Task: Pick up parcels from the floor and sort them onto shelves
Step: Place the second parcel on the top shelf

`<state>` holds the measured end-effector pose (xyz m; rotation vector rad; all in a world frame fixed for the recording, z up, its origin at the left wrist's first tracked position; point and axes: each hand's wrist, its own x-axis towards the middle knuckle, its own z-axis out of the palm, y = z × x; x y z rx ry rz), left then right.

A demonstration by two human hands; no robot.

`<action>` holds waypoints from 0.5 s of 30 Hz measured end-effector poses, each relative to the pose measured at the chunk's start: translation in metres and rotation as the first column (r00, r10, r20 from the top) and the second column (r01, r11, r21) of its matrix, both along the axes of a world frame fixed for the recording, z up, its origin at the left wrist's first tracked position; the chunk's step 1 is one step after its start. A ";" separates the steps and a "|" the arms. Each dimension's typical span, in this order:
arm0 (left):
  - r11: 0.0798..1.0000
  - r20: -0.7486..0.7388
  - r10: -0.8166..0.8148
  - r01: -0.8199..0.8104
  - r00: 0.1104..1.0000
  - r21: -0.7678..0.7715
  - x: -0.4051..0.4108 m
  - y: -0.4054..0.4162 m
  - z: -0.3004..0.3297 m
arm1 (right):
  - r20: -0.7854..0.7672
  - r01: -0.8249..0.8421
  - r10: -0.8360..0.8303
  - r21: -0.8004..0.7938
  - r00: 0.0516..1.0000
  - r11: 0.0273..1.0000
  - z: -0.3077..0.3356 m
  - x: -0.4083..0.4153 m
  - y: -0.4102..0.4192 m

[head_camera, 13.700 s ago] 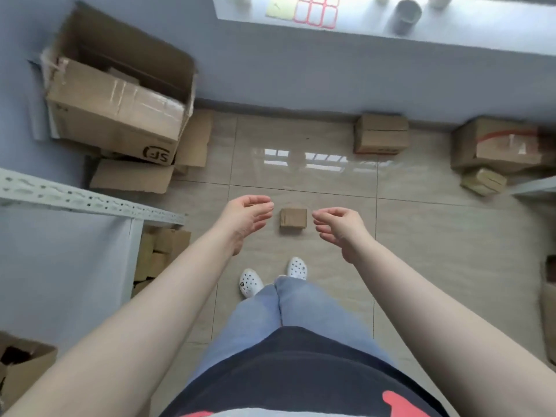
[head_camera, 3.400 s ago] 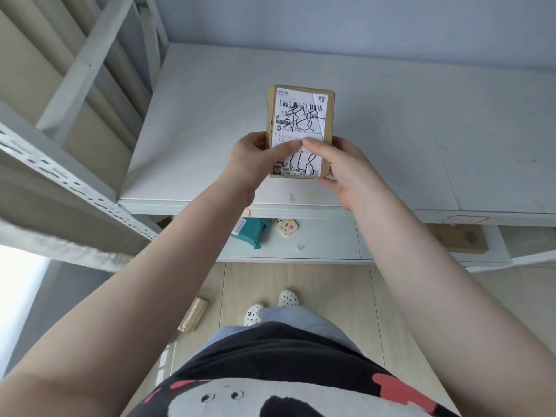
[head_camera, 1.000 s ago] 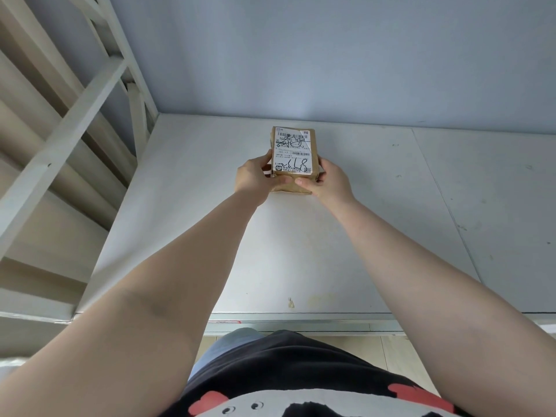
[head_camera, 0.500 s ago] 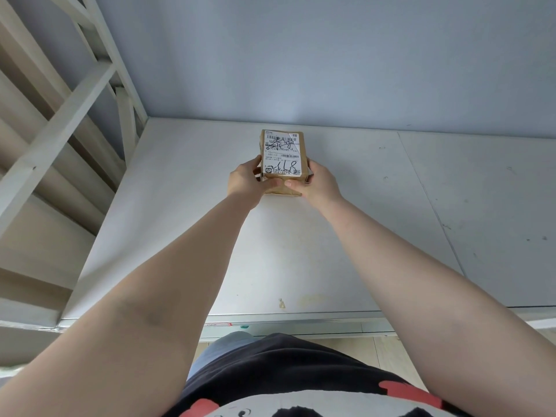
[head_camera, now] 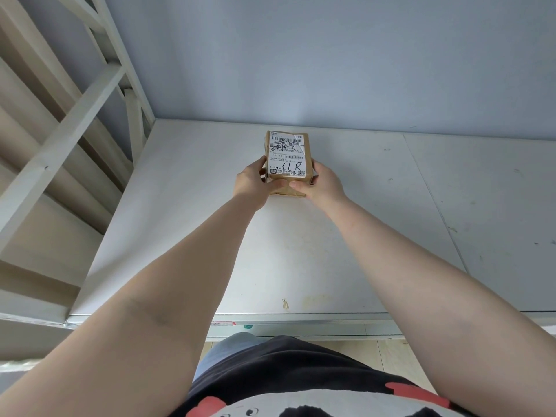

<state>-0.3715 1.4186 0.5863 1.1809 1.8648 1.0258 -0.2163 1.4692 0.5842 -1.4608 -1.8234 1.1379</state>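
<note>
A small brown cardboard parcel (head_camera: 287, 155) with a white shipping label and handwritten black marks sits at the back middle of the white shelf board (head_camera: 186, 236), close to the wall. My left hand (head_camera: 252, 183) grips its left near corner. My right hand (head_camera: 323, 183) grips its right near corner. Both thumbs press on the parcel's near end. I cannot tell whether its underside rests fully on the board.
A pale blue wall (head_camera: 331, 61) closes the shelf at the back. White metal uprights and braces (head_camera: 69, 115) of the rack stand at the left. A seam (head_camera: 433, 200) splits the shelf board at the right. Tiled floor (head_camera: 385, 350) shows below the shelf's front edge.
Both hands have kept hold of the parcel and it has stayed at the back of the shelf; the label now lies flatter toward me than a second ago.
</note>
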 end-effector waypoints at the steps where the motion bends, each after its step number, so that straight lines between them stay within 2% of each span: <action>1: 1.000 -0.004 0.001 -0.001 1.000 -0.001 0.000 -0.001 0.001 | 0.003 -0.003 0.003 0.003 1.000 1.000 0.000 0.000 0.000; 15: 1.000 -0.039 0.010 -0.010 0.999 -0.001 0.005 -0.007 0.004 | 0.075 -0.038 0.035 0.044 0.997 0.998 0.006 0.001 -0.004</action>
